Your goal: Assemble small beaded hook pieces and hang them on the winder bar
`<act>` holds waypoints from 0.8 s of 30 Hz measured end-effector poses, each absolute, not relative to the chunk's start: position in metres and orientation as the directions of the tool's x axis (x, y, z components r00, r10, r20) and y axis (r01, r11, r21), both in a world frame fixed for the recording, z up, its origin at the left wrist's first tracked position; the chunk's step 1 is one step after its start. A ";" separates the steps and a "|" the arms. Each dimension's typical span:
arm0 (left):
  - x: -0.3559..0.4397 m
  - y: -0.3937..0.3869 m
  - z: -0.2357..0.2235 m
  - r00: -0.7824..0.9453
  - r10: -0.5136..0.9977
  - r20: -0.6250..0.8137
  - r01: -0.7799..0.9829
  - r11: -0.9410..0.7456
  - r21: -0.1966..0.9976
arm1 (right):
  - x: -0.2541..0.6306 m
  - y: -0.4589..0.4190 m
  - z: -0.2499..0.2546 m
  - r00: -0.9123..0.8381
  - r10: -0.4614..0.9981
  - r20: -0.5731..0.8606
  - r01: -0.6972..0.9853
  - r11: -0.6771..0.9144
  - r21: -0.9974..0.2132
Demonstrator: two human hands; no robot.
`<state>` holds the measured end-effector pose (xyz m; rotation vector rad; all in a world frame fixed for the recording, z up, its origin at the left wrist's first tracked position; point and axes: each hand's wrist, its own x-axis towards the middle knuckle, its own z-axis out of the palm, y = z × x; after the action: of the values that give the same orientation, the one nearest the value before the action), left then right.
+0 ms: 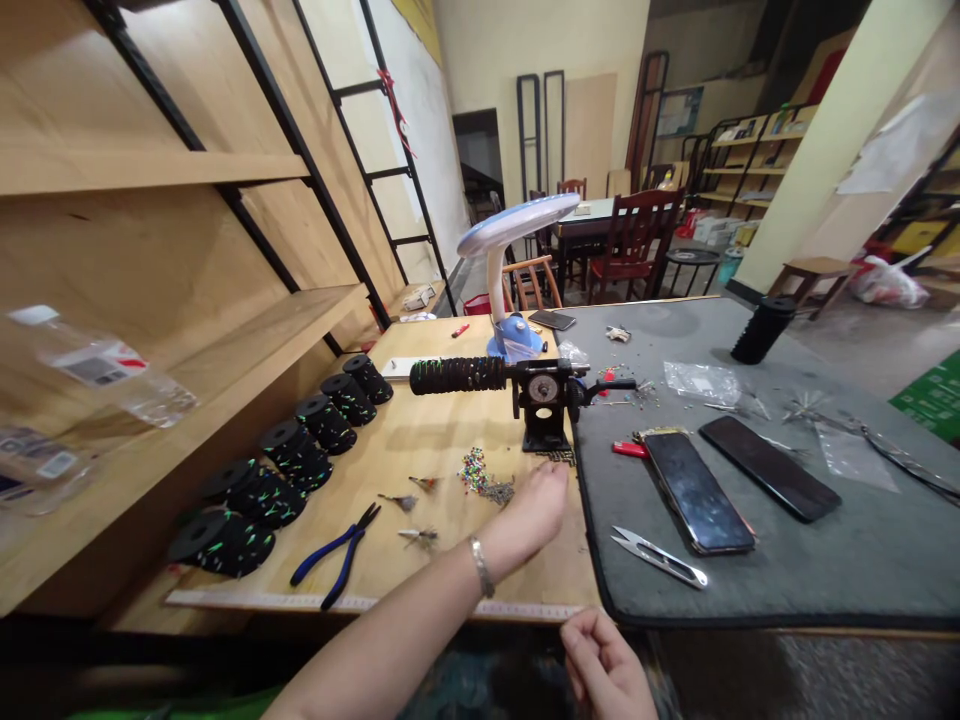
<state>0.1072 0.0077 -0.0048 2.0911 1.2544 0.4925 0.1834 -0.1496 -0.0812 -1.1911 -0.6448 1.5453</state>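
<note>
My left hand (pixel 534 508) reaches across the wooden table (pixel 442 440), a bracelet on its wrist. Its fingers are drawn together at the foot of a black clamp stand (pixel 545 405), beside a small pile of coloured beads and metal bits (pixel 484 478). What the fingertips pinch is too small to see. A black spool with flecks (pixel 457 375) sticks out sideways from the stand. My right hand (pixel 606 662) hovers low by the table's front edge, below the grey mat (pixel 787 570), fingers curled inward. Whether it holds anything is hidden.
Blue-handled pliers (pixel 337 555), a ruler (pixel 262 601) and a row of black spools (pixel 300 455) lie to the left. On the mat are thread snips (pixel 660 556), two phones (pixel 697 490) (pixel 769 466) and a red lighter (pixel 628 449). A desk lamp (pixel 514 290) stands behind, and shelving (pixel 187 390) is at the left.
</note>
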 end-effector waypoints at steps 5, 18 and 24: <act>0.065 -0.043 -0.001 0.488 0.859 -0.156 0.300 0.003 0.954 | 0.184 -0.155 -0.066 0.076 0.930 -0.360 -0.330 -0.317 -0.889; 0.003 -0.145 -0.040 0.368 0.700 -0.611 -0.636 0.669 0.384 | 0.144 -0.165 -0.063 -0.238 0.929 -0.283 -0.265 -0.342 -0.901; -0.003 -0.149 -0.047 0.397 0.674 -0.623 -0.683 0.670 0.289 | 0.131 -0.170 -0.077 -0.280 0.925 -0.258 -0.228 -0.325 -0.918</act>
<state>-0.0028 -0.1486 -0.0467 -0.0138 0.7830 0.8593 0.1310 -0.1696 -0.0769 -1.0814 -1.0138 1.7329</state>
